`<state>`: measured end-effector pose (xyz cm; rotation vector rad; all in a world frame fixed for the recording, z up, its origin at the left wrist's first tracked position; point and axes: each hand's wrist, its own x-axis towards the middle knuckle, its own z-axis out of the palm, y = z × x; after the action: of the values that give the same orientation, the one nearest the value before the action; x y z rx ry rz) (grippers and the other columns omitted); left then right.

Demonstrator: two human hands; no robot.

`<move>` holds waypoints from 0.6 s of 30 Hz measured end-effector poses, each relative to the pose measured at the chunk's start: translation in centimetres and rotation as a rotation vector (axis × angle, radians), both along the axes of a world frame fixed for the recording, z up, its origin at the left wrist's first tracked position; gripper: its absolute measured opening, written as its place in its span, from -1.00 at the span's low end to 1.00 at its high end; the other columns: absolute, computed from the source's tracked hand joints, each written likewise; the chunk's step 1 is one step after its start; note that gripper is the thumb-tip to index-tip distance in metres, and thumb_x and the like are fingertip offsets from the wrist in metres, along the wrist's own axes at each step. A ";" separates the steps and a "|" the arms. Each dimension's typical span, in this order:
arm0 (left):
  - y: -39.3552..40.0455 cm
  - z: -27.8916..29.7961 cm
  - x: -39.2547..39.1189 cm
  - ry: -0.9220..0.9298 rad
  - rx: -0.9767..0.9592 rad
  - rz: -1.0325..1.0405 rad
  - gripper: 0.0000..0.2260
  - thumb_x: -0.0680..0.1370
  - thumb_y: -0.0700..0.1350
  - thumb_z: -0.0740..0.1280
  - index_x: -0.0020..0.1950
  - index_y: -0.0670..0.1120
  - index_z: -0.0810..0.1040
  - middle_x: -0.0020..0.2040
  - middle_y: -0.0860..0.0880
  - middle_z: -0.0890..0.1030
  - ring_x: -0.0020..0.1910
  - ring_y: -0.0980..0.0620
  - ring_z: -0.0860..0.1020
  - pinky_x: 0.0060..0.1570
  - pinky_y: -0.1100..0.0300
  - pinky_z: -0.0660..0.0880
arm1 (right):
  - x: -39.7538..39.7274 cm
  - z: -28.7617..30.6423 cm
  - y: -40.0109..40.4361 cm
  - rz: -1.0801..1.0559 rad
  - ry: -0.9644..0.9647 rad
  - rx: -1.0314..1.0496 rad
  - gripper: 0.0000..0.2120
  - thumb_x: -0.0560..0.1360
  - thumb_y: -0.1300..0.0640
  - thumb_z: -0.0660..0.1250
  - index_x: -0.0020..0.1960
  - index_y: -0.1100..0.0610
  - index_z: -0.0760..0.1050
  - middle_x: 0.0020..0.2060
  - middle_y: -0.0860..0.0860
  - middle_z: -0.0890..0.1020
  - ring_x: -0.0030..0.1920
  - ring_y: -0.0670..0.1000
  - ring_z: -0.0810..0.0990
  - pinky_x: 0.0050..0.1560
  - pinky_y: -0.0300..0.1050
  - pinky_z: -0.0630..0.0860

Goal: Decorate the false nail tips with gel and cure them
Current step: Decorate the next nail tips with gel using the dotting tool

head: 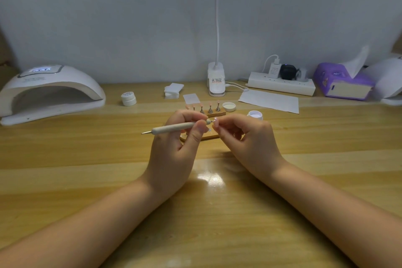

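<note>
My left hand (174, 150) grips a pale dotting pen (174, 127) that lies nearly level, its metal tip touching a small pale nail tip (215, 120). My right hand (245, 139) pinches that nail tip between thumb and fingers, just right of the pen's point. Behind the hands a wooden stand (217, 113) carries several pinkish nail tips on metal pegs. A second wooden base (208, 136) lies under the hands, mostly hidden. An open gel pot (255, 115) sits right of the stand, its lid (229, 106) beside it. The white curing lamp (50, 91) stands at the far left.
Two stacked white jars (128, 98), a pile of wipes (173, 90), a clip lamp base (216, 81), a sheet of paper (269, 101), a power strip (281, 86) and a purple tissue pack (341, 81) line the back of the wooden table (87, 159).
</note>
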<state>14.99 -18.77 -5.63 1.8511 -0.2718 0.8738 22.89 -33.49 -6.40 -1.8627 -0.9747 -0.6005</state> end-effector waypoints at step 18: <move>0.1 0.0 0.0 0.015 0.004 0.006 -0.94 0.57 -0.12 0.27 0.01 -0.01 0.51 -0.10 -0.01 0.62 -0.09 0.16 0.62 -0.11 0.33 0.52 | -0.1 0.1 0.0 0.001 0.007 -0.020 -0.90 0.50 0.21 0.41 -0.02 0.20 0.66 -0.23 -0.01 0.68 -0.28 -0.11 0.56 -0.23 -0.19 0.52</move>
<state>15.00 -18.72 -5.64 1.8621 -0.2588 0.8639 22.76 -33.53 -6.31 -1.8808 -0.9808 -0.5852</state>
